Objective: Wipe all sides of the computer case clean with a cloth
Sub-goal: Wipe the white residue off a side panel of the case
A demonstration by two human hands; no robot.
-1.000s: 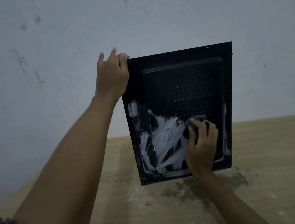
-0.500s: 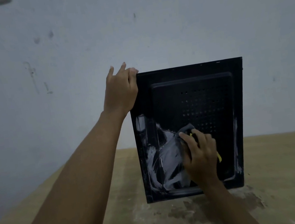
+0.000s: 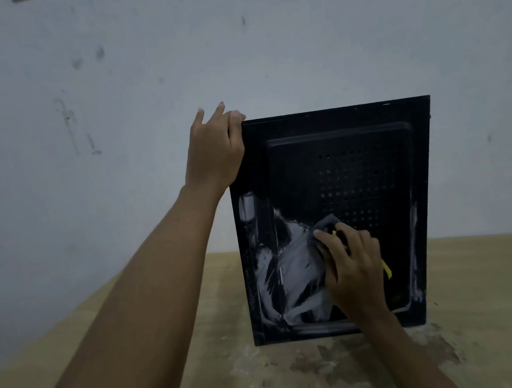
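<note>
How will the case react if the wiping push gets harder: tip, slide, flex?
It would probably tip backward: the computer case stands upright on the table, and the left hand grips its top corner, seemingly to brace it. It may also slide, since the tabletop in front looks damp. The perforated panel likely flexes little where the right hand presses the cloth.

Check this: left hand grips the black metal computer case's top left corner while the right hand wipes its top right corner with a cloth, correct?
In the head view the right hand wipes the lower middle of the black metal computer case with the grey cloth; the left hand grips its top left corner.
</note>
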